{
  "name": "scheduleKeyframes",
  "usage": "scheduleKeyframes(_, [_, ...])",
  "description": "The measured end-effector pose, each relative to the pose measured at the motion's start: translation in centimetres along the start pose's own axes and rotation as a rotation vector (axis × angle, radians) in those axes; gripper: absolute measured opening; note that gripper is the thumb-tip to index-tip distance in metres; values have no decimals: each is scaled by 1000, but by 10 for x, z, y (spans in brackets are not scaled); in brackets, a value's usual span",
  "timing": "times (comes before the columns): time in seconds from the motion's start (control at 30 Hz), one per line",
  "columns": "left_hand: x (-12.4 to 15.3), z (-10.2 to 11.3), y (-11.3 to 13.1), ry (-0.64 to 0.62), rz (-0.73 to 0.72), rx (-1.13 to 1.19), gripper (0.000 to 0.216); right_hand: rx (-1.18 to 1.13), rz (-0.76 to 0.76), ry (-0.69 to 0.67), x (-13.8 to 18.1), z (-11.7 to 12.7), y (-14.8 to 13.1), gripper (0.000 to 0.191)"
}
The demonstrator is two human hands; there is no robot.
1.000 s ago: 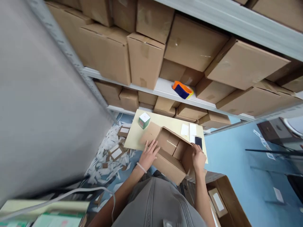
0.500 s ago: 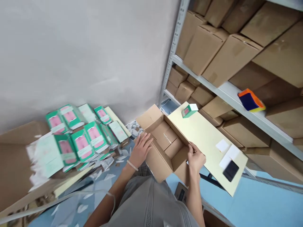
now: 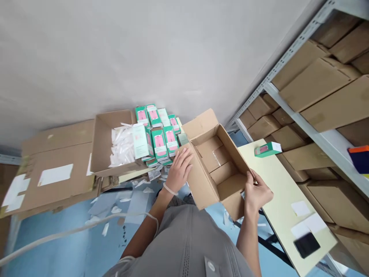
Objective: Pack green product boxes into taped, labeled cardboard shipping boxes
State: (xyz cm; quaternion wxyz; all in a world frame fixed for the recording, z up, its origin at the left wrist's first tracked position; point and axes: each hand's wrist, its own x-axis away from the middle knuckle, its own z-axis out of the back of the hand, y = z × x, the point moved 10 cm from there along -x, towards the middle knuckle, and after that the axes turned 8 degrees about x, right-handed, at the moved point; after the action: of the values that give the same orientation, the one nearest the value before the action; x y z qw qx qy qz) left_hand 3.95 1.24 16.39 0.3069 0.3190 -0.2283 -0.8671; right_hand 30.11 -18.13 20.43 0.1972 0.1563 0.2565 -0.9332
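An open cardboard box (image 3: 219, 156) is tilted in front of my body, its flaps folded outward and its inside bare apart from a small light strip on the bottom. Across the left flap lie the fingers of my left hand (image 3: 179, 169), holding it at that side; the thumb is hidden. My right hand (image 3: 256, 190) is closed on the box's right edge, thumb and fingers gripping the wall. Left of the box, several green-and-white packages with pink pictures (image 3: 159, 144) stand stacked close to my left hand.
A larger carton (image 3: 100, 142) holding white pieces stands left, beside flattened cardboard (image 3: 63, 154). On the right, a cream table (image 3: 276, 192) bears one green package (image 3: 266, 149), white papers and a dark phone (image 3: 307, 245). Shelves (image 3: 311, 123) hold brown boxes. Paper scraps litter the blue floor.
My view has swung left, showing more of the larger carton and flattened cardboard. The open box remains between my hands and now appears farther right in view. Both hands keep their places on it.
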Motion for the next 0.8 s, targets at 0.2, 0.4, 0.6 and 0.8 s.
scheduleKeyframes(0.2, [48,97,-85,132,107,-90,42,15,-87,111,53,7,-20,40])
scheduleKeyframes(0.4, [84,179,-272,74,630,-208,56,64,-145,186,123,24,-55,39])
scheduleKeyframes(0.6, [63,168,-397,-246,921,-120,105,101,-154,208,181,41,-97,40])
scheduleKeyframes(0.8, [42,114,-437,-485,1014,-112,121,122,-190,242,213,58,-126,36])
